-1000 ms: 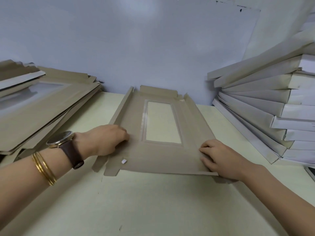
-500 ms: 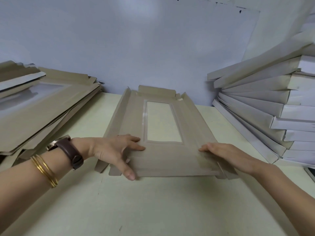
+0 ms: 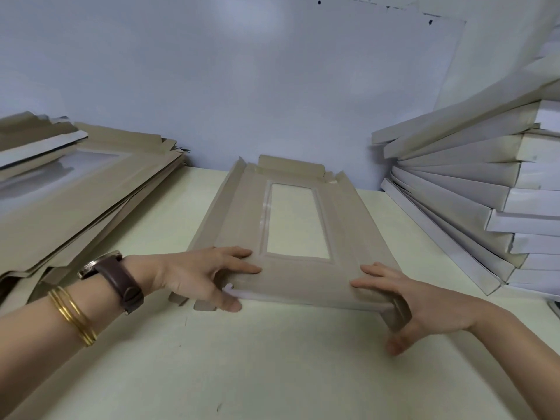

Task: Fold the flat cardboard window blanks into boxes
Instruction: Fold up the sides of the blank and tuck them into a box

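A person's two hands work a brown cardboard window blank [image 3: 345, 219] at the middle of a pale yellow-green worktop [image 3: 272, 359]. The left hand [image 3: 200, 277], with a brown-strapped wristwatch [image 3: 112, 277] and thin gold bangles [image 3: 72, 313] on its arm, pinches the blank's near left corner, fingers laid on top and thumb against the near edge. The right hand [image 3: 424, 304] grips the near right corner the same way, fingers on top, thumb underneath, a short end flap bent down between them. The blank's near end is raised off the worktop and shows a pale underside along its edge; its far end lies close to the pale blue-white wall [image 3: 242, 86], side flaps partly turned up. A heap of flat brown blanks [image 3: 75, 201] lies to the left, and a leaning stack of folded white-sided boxes [image 3: 469, 192] stands to the right
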A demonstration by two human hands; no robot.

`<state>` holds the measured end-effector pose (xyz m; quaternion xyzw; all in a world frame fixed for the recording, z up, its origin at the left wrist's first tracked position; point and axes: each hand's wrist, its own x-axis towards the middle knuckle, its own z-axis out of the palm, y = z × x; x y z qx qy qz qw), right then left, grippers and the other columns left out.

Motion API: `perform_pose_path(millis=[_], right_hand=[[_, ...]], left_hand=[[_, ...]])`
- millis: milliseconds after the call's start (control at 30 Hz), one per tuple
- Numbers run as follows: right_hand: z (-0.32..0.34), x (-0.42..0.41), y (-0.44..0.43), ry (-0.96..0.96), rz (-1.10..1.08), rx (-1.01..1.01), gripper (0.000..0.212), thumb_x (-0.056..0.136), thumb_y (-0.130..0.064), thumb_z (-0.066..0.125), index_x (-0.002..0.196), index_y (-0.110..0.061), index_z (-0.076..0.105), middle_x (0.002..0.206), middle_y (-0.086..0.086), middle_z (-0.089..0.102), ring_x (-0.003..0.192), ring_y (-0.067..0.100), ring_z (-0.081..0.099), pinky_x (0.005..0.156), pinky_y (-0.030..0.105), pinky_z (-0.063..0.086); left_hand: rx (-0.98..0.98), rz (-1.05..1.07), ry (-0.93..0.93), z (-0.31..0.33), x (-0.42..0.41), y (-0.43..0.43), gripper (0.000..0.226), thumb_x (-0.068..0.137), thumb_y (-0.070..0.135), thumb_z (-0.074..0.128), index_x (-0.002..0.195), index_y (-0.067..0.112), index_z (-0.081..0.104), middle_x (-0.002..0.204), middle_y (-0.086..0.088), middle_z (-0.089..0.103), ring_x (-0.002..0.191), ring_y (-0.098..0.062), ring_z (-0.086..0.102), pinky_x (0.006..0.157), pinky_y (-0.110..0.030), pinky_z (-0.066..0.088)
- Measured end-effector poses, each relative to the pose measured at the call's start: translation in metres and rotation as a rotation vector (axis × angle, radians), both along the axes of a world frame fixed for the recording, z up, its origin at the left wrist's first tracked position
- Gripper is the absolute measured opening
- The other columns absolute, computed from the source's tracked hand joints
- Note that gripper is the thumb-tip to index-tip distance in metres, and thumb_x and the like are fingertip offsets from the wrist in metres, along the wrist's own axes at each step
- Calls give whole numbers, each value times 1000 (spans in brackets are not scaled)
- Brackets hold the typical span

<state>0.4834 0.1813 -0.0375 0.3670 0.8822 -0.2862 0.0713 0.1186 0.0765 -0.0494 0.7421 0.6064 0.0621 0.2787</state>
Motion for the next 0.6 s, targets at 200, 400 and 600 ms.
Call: perform_pose_path(millis=[200, 400, 600], right_hand=[[-13, 0, -3, 192, -81, 145, 62, 72, -33, 84, 123, -51, 52, 146, -24, 30, 135, -13, 22, 104, 14, 34], [-20, -4, -4, 425, -136, 237, 17, 86, -17, 72, 96, -30, 75, 102, -9, 68, 100, 6, 59, 78, 22, 51], [-17, -14, 1, 479, -291, 248, 33, 92, -21, 63, 61, -32, 61, 55, -17, 48, 53, 2, 40, 56, 20, 33]], left_hand=[[124, 8, -154, -8, -1, 1, 21, 76, 30, 80, 95, 34, 72, 133, 19, 51, 136, 15, 22, 112, -31, 32], [142, 83, -192, -5, 4, -2, 20, 60, 45, 78, 76, 44, 65, 106, 17, 66, 106, -33, 64, 84, -60, 51], [259, 201, -347, -1, 4, 1, 21, 83, 31, 74, 102, 35, 68, 90, 24, 71, 77, 6, 65, 68, -10, 46]])
